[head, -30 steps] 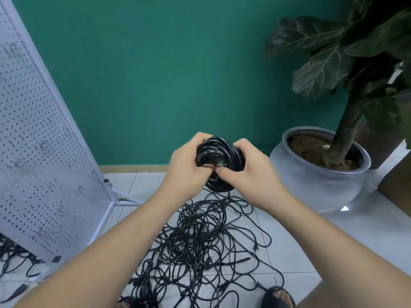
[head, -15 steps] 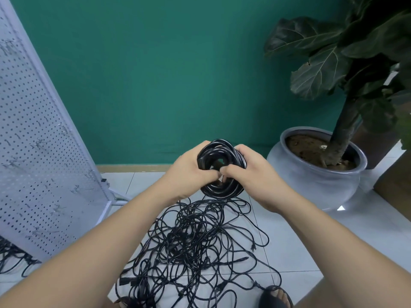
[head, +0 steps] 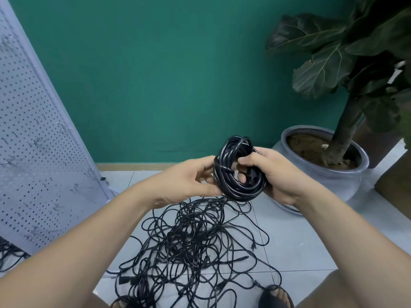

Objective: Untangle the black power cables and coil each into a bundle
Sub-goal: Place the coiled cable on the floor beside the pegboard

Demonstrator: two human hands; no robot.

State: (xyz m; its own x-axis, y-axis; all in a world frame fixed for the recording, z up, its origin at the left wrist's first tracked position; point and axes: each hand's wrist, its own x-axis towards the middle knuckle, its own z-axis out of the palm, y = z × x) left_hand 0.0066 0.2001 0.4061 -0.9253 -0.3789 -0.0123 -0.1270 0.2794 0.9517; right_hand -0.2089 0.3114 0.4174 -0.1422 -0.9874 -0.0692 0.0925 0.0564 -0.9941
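A coiled bundle of black power cable hangs in front of me at chest height. My right hand grips the coil's right side, its fingers curled through the ring. My left hand holds the coil's left edge between thumb and fingers. Below on the tiled floor lies a big tangle of black cables with several plugs showing.
A white pegboard stand leans at the left, with more black cable beneath it. A grey pot with a large-leaved plant stands at the right against the green wall. My sandalled feet show at the bottom edge.
The coil has shifted to the right and turned its ring toward me. My left hand has loosened from a full grip to holding the edge; my right hand now reaches through it.
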